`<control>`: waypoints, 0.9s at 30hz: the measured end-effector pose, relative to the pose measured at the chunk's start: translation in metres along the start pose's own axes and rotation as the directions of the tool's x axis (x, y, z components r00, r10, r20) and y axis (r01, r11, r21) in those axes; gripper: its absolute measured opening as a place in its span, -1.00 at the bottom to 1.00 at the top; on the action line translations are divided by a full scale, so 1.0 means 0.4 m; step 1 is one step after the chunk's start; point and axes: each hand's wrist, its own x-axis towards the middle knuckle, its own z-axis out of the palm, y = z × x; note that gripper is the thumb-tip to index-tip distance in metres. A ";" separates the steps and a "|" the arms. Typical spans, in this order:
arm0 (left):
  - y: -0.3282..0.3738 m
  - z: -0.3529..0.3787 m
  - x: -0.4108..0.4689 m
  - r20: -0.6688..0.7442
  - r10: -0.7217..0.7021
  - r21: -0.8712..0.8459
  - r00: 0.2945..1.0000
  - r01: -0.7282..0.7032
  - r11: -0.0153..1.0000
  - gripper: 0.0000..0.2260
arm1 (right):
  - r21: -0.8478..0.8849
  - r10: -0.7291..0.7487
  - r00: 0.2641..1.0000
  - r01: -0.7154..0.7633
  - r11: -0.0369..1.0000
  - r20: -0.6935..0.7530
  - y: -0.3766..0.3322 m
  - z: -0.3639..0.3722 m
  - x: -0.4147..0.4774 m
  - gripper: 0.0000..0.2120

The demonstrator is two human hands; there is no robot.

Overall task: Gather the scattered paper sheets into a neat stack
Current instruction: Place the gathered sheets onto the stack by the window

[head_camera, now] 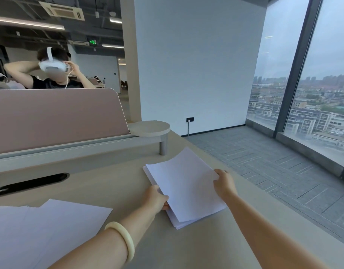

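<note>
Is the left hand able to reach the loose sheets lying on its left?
Probably yes: the loose sheets lie beside that forearm, nothing between, but the left hand must first release the stack.

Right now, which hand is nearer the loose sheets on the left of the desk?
Left. The left hand grips the stack's left edge, just right of the loose sheets; the right hand holds the stack's right edge, farther away.

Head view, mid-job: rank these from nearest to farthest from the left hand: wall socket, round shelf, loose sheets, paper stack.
1. paper stack, held by the left hand.
2. loose sheets, on the desk to its left.
3. round shelf, ahead at the desk's back.
4. wall socket, on the far wall.
</note>
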 end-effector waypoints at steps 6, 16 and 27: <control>-0.008 -0.007 0.007 -0.045 0.040 0.150 0.998 -0.033 0.988 -0.73 | -0.108 -0.015 1.000 0.017 0.994 0.017 0.019 0.021 0.006 -0.52; -0.009 -0.027 -0.003 -0.175 0.119 0.681 0.977 0.033 0.731 -0.55 | -0.214 0.066 0.993 -0.044 0.976 0.097 0.028 0.019 0.005 -0.44; -0.016 -0.001 -0.007 -0.033 0.038 0.603 0.999 -0.010 0.797 -0.43 | -0.086 0.053 0.987 -0.040 0.995 0.152 0.019 0.016 -0.011 -0.44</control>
